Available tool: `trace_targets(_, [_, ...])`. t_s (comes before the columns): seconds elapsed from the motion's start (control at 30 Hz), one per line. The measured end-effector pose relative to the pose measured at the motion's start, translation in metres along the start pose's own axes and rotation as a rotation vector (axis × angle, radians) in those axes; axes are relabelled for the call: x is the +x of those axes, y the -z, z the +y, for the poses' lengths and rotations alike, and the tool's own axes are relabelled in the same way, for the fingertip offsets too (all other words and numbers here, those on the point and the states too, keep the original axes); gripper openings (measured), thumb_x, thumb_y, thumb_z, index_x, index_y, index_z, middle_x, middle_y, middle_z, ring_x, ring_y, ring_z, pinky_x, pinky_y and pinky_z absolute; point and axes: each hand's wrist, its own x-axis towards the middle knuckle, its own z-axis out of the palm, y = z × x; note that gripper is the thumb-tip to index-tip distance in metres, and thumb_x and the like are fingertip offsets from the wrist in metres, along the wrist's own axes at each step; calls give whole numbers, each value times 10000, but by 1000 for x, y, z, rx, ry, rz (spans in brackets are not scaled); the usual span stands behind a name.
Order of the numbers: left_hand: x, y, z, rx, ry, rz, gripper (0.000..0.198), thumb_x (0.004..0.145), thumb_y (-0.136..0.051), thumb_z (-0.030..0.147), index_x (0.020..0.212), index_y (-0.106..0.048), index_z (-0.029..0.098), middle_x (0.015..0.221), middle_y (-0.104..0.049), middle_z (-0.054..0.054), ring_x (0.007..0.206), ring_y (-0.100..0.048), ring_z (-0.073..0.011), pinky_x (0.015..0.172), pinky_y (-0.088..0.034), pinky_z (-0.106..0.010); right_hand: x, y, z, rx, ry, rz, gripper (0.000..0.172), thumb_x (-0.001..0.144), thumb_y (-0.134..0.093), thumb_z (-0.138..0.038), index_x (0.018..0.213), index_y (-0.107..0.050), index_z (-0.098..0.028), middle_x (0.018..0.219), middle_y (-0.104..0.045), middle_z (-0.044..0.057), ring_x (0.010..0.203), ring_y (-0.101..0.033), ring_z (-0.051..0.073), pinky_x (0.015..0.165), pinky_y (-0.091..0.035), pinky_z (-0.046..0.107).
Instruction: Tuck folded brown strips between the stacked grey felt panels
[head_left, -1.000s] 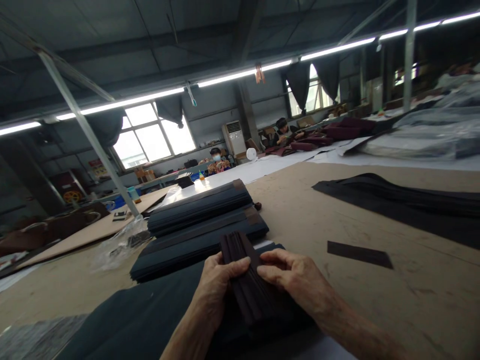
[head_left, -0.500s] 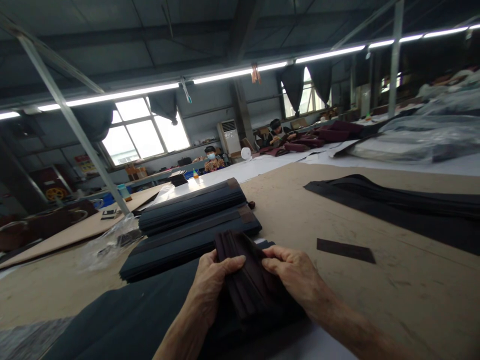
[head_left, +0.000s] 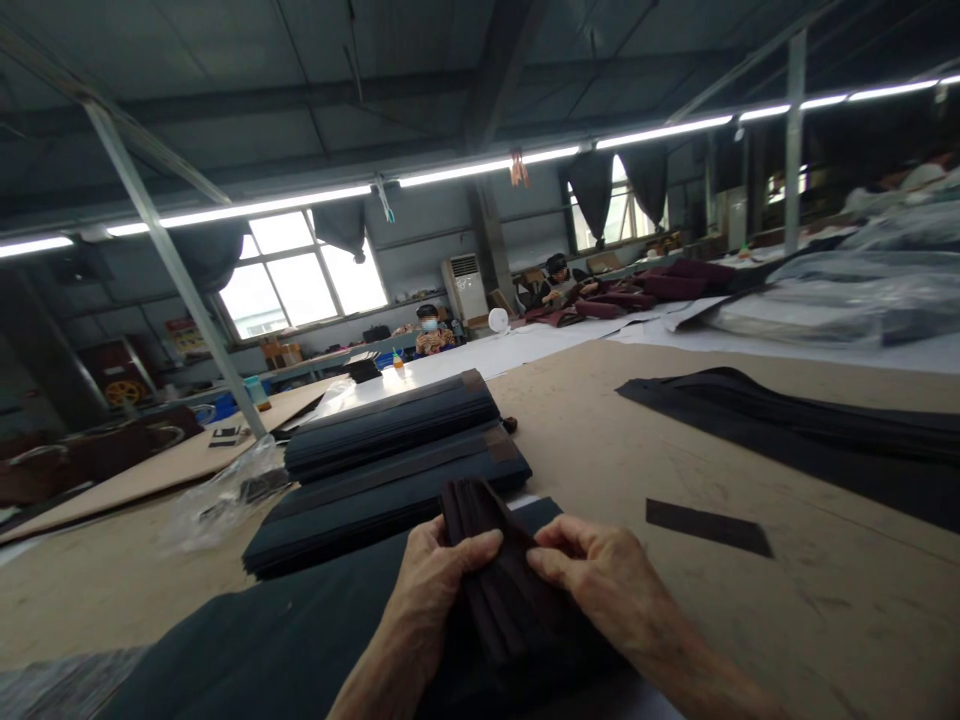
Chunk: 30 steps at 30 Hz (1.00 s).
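My left hand and my right hand both grip a small bundle of dark maroon fabric strips, thumbs pressed on top, near the bottom middle of the view. The bundle stands up from a wide sheet of dark cloth lying under my forearms. Just beyond the bundle lie two long stacks of dark blue-black fabric strips, side by side on the brown table.
A single dark strip lies loose on the table to the right. A long pile of black cloth runs across the far right. A crumpled clear plastic bag sits left. Two people work at distant tables.
The view has shifted slightly and my hands have dropped a little lower in the picture. My right thumb has closed in beside my left thumb on the bundle.
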Motion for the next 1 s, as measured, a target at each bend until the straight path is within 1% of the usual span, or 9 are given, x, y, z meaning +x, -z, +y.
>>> trace_targets(0.17, [-2, -1, 2, 15, 17, 6, 355, 593, -721, 179, 894, -605, 33, 761, -647, -157, 595, -606, -211, 583, -525, -316, 7, 6, 5, -123, -7, 79, 154, 688, -471, -249, 641, -594, -168, 586, -559, 24, 570, -515, 154, 534, -372, 248])
trace_targets(0.23, [-2, -1, 1, 18, 23, 18, 341, 597, -713, 178, 888, -602, 37, 739, -641, -143, 577, -597, -198, 568, -521, -308, 6, 10, 4, -223, 54, 294, 201, 702, -430, -250, 735, -606, -157, 751, -599, 79, 782, -544, 228, 675, -386, 316])
trace_targets(0.33, [-1, 0, 0, 26, 21, 15, 351, 593, -717, 194, 882, -596, 36, 721, -634, -131, 567, -588, -186, 562, -515, -300, 1, 11, 2, -329, 374, 575, 289, 734, -418, -340, 865, -608, -167, 906, -595, 79, 904, -515, 235, 780, -363, 336])
trace_targets(0.4, [0, 1, -1, 35, 4, 6, 360, 593, -721, 208, 882, -592, 36, 724, -633, -132, 575, -589, -191, 566, -511, -302, -3, 8, -1, -322, 435, 422, 276, 717, -465, -414, 777, -616, -191, 780, -606, 38, 749, -542, 187, 684, -387, 288])
trace_targets(0.47, [0, 1, -3, 42, -18, 1, 354, 599, -720, 215, 877, -591, 39, 717, -631, -127, 577, -588, -192, 569, -507, -304, -7, 5, -3, -229, 267, 135, 245, 702, -504, -419, 679, -599, -195, 657, -592, 10, 615, -528, 146, 578, -376, 247])
trace_targets(0.53, [-1, 1, -3, 39, -29, -3, 345, 605, -717, 216, 876, -593, 42, 710, -631, -121, 576, -587, -189, 573, -504, -303, -8, 2, -4, -129, 117, -1, 224, 695, -523, -390, 623, -582, -186, 585, -569, -3, 558, -503, 123, 524, -354, 221])
trace_targets(0.77, [-3, -1, -1, 27, -21, -14, 330, 602, -711, 193, 874, -602, 42, 726, -643, -121, 592, -596, -188, 590, -508, -297, -3, -1, 4, -100, 125, 59, 226, 717, -456, -332, 575, -550, -183, 478, -454, -27, 450, -402, 96, 441, -288, 212])
trace_targets(0.9, [-1, 0, 0, 31, -14, -22, 327, 601, -707, 188, 879, -602, 51, 731, -643, -117, 605, -602, -197, 600, -514, -305, 0, 2, 6, -205, 145, 69, 251, 743, -385, -304, 561, -513, -188, 469, -459, -14, 446, -433, 113, 479, -312, 233])
trace_targets(1.0, [0, 0, 0, 20, -19, -6, 332, 595, -714, 192, 877, -601, 57, 728, -635, -109, 608, -598, -197, 595, -515, -309, 0, 7, 6, -334, 253, 378, 276, 764, -353, -329, 630, -547, -185, 621, -560, 38, 627, -527, 172, 600, -353, 280])
